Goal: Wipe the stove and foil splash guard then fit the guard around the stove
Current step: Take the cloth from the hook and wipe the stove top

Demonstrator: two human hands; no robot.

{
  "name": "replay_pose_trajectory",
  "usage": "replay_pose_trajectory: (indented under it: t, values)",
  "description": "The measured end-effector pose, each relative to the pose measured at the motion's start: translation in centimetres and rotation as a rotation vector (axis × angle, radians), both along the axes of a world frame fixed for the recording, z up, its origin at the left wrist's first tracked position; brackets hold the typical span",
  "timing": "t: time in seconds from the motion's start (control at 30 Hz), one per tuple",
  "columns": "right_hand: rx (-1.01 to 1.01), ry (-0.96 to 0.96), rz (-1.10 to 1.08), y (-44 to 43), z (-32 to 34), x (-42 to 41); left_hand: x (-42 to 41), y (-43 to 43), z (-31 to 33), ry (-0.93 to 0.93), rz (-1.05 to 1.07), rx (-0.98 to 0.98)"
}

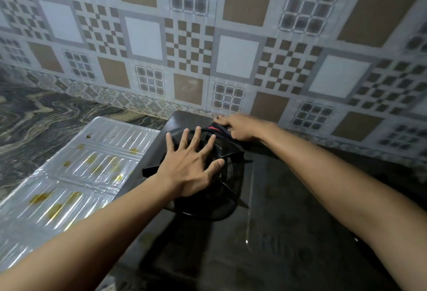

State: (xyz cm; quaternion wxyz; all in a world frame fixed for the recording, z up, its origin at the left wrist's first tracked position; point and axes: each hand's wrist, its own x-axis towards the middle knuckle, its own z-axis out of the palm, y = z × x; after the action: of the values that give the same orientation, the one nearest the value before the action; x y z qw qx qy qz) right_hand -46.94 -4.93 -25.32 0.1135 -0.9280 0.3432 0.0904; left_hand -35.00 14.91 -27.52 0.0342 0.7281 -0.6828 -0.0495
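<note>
A black glass-topped stove (pixel 277 233) stands against the tiled wall, its round burner grate (pixel 221 198) left of middle. My left hand (pixel 189 163) lies flat on the grate with fingers spread, holding nothing. At the stove's far edge by the wall, my right hand (pixel 238 127) is closed on a dark cloth (pixel 216 127) with a bit of red in it. The silver foil splash guard (pixel 69 186) lies flat on the counter to the left of the stove, spotted with yellow-brown grease stains.
A patterned tile wall (pixel 208 47) rises directly behind the stove. The marbled dark counter (pixel 34 124) stretches to the left and behind the foil guard. The guard's right edge touches the stove's left side.
</note>
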Motion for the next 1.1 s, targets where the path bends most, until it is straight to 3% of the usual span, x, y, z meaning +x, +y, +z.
replay_pose_trajectory:
  t: [0.23,0.43,0.63,1.1]
  values:
    - [-0.202,0.007,-0.122,2.8,-1.1,-6.1,-2.1,-0.9,-0.6,0.088,-0.08,0.042]
    - [-0.103,-0.161,-0.22,4.4,-1.4,-6.6,-2.1,-1.3,-0.9,0.101,-0.127,0.027]
    - [-0.074,-0.097,-0.266,4.5,-1.8,-8.2,-2.0,-1.5,-0.9,0.048,-0.163,0.052]
    - [-0.079,-0.039,-0.85,2.8,-2.6,-18.2,-2.7,-1.1,-1.0,0.075,-0.189,0.076]
